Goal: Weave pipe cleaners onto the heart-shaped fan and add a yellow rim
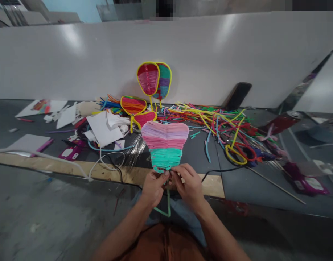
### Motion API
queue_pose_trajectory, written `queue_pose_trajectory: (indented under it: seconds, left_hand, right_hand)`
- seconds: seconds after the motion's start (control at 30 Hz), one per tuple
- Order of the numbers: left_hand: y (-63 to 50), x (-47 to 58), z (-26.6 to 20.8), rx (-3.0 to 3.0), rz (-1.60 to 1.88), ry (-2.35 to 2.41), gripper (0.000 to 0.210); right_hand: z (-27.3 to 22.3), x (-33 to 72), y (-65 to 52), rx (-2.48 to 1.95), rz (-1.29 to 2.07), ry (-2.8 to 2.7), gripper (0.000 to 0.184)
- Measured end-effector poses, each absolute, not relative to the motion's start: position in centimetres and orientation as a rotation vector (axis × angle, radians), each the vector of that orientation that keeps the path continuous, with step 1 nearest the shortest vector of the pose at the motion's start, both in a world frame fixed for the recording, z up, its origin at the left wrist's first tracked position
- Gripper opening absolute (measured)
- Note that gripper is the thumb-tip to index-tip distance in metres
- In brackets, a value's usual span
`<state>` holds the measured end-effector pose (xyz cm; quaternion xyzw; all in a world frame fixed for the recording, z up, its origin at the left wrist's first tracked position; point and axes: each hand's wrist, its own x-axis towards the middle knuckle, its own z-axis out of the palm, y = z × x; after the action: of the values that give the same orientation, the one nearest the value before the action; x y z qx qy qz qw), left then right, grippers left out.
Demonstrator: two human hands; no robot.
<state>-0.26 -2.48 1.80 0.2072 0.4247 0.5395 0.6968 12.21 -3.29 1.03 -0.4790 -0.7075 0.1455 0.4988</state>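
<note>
A fan-shaped pipe-cleaner panel (pixel 166 139), pink and lilac above and turquoise below, is held up over the table's front edge. My left hand (pixel 154 188) grips its bottom end, thumb on top. At the lower right of the turquoise rows, my right hand (pixel 188 183) is closed with its fingertips pinched at the panel's bottom edge; the exact strand between them is hidden. A green pipe cleaner (pixel 168 203) hangs bent below my hands. Behind the panel lie finished-looking yellow-rimmed pieces, one red and orange (pixel 133 105).
Two yellow-rimmed fans (pixel 148 78) lean on the white board (pixel 101 54). Loose pipe cleaners (pixel 199 114) spread across the back. White paper (pixel 103 128) lies left, a phone (pixel 238 95) and a can (pixel 284 121) right. Red-handled scissors (pixel 246 150) and a thin stick (pixel 276 185) rest at right.
</note>
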Motion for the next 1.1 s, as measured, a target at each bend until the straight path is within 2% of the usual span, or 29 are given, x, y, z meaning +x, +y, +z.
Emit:
queue_pose_trajectory:
  seconds: [0.3, 0.87, 1.03, 1.1]
  left_hand:
    - [-2.9, 0.4, 0.9, 0.479, 1.213, 0.96, 0.031]
    - [-3.7, -1.2, 0.9, 0.626, 1.032, 0.879, 0.012]
    - [-4.2, -1.9, -0.2, 0.573, 0.92, 0.786, 0.027]
    - [-4.6, -2.0, -0.9, 0.559, 0.897, 0.781, 0.027]
  right_hand:
    - [0.5, 11.8, -3.0, -1.258, 0.136, -1.725, 0.017]
    - [0.1, 12.5, -4.7, -1.204, 0.19, -1.755, 0.015]
    - [-0.7, 12.6, -5.0, -1.185, 0.134, -1.83, 0.015]
    - [-1.0, 12.7, -5.2, -1.187, 0.141, -1.86, 0.015]
